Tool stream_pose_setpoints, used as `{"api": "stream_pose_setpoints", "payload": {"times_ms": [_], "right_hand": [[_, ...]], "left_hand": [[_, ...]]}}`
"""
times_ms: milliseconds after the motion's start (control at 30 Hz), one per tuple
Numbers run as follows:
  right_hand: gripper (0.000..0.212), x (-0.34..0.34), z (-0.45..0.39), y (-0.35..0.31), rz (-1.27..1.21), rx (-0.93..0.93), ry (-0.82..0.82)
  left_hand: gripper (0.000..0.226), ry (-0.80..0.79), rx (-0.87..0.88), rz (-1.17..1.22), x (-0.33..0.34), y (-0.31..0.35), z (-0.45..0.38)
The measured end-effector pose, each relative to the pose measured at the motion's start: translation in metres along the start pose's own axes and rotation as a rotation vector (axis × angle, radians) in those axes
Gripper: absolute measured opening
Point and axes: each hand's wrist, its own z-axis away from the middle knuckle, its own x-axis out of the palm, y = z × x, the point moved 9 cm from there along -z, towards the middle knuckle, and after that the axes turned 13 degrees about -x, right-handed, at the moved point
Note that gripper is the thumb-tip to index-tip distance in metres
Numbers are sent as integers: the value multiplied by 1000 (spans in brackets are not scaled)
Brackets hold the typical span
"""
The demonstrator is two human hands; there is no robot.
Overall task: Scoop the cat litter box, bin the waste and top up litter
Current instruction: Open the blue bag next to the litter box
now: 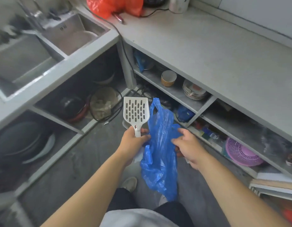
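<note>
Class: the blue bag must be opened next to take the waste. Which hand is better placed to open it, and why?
The right hand: it holds only the blue bag, while the left hand also grips the white scoop.

The bag [160, 153] hangs between my hands: my left hand [133, 145] to its left, holding the scoop [136, 112] up beside it, my right hand [189, 148] to its right, the counter [207, 51] beyond.

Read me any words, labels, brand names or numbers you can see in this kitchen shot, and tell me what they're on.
None can be read.
White litter scoop: slots only, no print.
Blue plastic bag: plain.
Gold-banded tin on the shelf: pattern too blurred to read.
Small blue item on the lower shelf: any marking too small to read.
</note>
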Motion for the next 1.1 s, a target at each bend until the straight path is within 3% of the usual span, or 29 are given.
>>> {"api": "stream_pose_setpoints", "payload": {"times_ms": [367, 467, 633, 900, 1100], "right_hand": [[65, 5, -39, -11, 375, -164, -158], [53, 28, -44, -17, 422, -219, -148], [15, 64, -46, -13, 465, -209, -148], [18, 125, -49, 1, 621, -242, -328], [23, 142, -48, 19, 733, -304, -462]], "left_hand": [[19, 251, -51, 256, -43, -36, 15], [25, 302, -64, 391, -71, -55, 12], [27, 339, -92, 604, -109, -88, -2], [18, 403, -183, 770, -132, -136, -34], [50, 474, -147, 895, -140, -147, -38]]}}
